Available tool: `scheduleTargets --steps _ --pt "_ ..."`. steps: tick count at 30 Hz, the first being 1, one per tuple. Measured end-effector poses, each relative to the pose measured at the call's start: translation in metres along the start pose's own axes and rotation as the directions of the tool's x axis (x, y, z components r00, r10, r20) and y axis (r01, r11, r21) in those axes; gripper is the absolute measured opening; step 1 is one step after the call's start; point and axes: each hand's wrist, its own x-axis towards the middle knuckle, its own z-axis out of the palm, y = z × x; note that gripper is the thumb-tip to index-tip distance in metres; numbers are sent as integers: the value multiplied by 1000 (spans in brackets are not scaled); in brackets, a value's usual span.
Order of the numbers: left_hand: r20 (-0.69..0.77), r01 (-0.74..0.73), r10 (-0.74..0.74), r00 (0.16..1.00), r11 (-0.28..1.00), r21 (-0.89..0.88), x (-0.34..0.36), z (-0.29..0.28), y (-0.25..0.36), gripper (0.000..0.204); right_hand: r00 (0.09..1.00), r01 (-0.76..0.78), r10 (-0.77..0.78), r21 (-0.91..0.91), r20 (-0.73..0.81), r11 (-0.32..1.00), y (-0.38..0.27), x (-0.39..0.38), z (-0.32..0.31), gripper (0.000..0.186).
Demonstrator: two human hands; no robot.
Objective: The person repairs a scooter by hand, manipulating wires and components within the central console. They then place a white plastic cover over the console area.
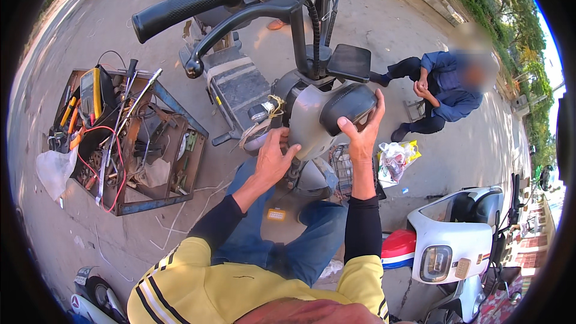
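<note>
Head view: a scooter's handlebar (pixel 180 6) with black grip and brake lever (pixel 240 24) juts across the upper frame, partly covering the pavement and a grey footboard (pixel 237 87) behind it. A seated person in blue (pixel 447 87) crouches at right, well apart, and a white scooter (pixel 453 246) stands at lower right. A plastic bag (pixel 396 159) lies on the ground near the right hand.

The left hand (pixel 273 159) is half open, fingers spread against the underside of the grey headlight housing (pixel 315 123), near a bundle of wires (pixel 270 108). The right hand (pixel 363 129) curls around the housing's right edge, fingertips on the dark lens (pixel 348 105), thumb beneath.

At left on the ground sits an open metal toolbox (pixel 159 201), crowded with a yellow multimeter (pixel 91 90), screwdrivers, red leads (pixel 114 150) and assorted metal parts; a clear bag (pixel 54 171) hangs at its left rim
</note>
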Motion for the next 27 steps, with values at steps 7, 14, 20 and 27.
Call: scheduleTargets --steps 7,14,20,27 --pt "-20 11 -11 1000 1000 1 1 -2 3 54 1000 14 -14 11 -7 1000 4 -3 3 126" --pt "-2 32 -32 1000 999 -3 2 -4 2 55 1000 17 -17 34 1 999 7 -4 2 128" --pt "22 32 -33 999 999 15 3 -10 3 55 1000 13 -12 22 -12 1000 7 -7 5 127" --pt "29 6 -7 1000 1000 27 -3 -11 3 56 1000 -1 2 27 -10 1000 2 -4 9 126"
